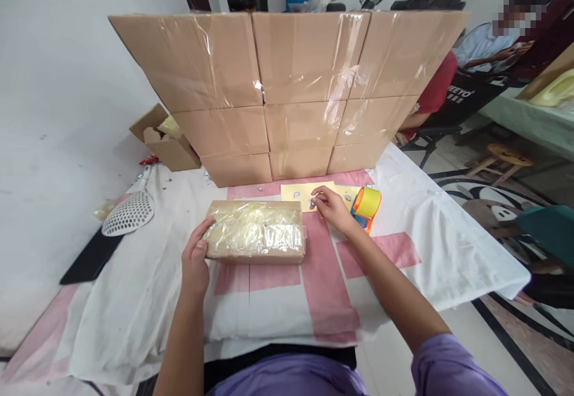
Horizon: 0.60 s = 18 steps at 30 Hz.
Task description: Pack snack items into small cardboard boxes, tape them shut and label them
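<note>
A small cardboard box (255, 231) wrapped in clear tape lies on the white and pink cloth (323, 276) in front of me. My left hand (196, 255) grips its left end, fingers curled round the edge. My right hand (330, 207) reaches past the box's right end and pinches at a yellow sheet (305, 192) carrying small stickers. A tape dispenser with a yellow roll (368, 206) stands just right of that hand.
A wall of taped cardboard boxes (291, 91) stands at the back of the table. An open small box (165, 139) sits at back left, a white slotted ladle (130, 210) lies at left. A seated person (488, 43) is at right, beyond the table.
</note>
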Tool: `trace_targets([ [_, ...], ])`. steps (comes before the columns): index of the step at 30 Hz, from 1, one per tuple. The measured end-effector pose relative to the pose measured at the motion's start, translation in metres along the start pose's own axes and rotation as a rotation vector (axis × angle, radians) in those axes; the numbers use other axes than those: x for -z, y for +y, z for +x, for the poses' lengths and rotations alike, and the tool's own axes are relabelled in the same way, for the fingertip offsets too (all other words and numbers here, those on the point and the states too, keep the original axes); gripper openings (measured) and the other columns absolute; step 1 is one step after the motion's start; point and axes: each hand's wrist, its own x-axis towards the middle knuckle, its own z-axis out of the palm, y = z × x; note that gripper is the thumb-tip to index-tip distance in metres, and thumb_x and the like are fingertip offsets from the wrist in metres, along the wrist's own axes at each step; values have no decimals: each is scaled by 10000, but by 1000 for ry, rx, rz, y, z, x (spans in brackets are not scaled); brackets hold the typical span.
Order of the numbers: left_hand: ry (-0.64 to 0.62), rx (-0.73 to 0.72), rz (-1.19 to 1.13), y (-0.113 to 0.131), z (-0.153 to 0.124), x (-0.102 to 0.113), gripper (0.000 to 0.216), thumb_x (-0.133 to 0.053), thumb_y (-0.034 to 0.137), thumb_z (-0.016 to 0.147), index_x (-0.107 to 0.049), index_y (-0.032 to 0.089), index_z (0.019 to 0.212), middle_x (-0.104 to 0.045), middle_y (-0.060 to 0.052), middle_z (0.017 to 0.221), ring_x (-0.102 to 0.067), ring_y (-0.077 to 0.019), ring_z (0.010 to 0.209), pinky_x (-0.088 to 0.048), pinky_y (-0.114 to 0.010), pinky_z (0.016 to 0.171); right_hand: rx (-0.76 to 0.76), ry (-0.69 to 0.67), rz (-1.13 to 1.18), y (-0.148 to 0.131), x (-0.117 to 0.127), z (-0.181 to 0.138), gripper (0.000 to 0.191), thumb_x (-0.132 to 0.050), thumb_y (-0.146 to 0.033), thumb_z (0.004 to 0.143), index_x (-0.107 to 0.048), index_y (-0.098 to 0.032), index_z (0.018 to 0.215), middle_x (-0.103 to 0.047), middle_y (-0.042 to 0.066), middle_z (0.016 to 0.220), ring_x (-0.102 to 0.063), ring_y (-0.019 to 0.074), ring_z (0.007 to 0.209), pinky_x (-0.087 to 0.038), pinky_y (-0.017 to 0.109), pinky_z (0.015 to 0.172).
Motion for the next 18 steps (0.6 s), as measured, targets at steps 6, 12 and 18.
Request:
trace_targets([
  [6,63,-23,-46,-5,3,-2,489,-505,526,875,-691,209,1198,-655,-81,1308,-552,-303,1300,-415,-401,1136,50,-140,275,-11,-4,-48,195,-610,-393,927,-637,-200,935,-722,45,900,-644,150,725,-497,296,715],
  [12,145,-63,-181,-7,3,-9,476,-559,511,830,-695,213,1174,-670,-73,1253,-583,-290,1232,-449,-405,1094,62,-134,387,-14,-10,-54,231,-650,-442,918,-649,-222,988,-725,34,913,-594,128,611,-493,304,664],
  [18,221,-90,-207,0,2,-16,500,-594,529,798,-701,170,1130,-681,-78,1187,-596,-282,1162,-471,-398,1054,93,-60,430,-22,-6,-60,220,-647,-451,930,-588,-240,913,-716,58,953,-645,169,768,-518,344,759],
])
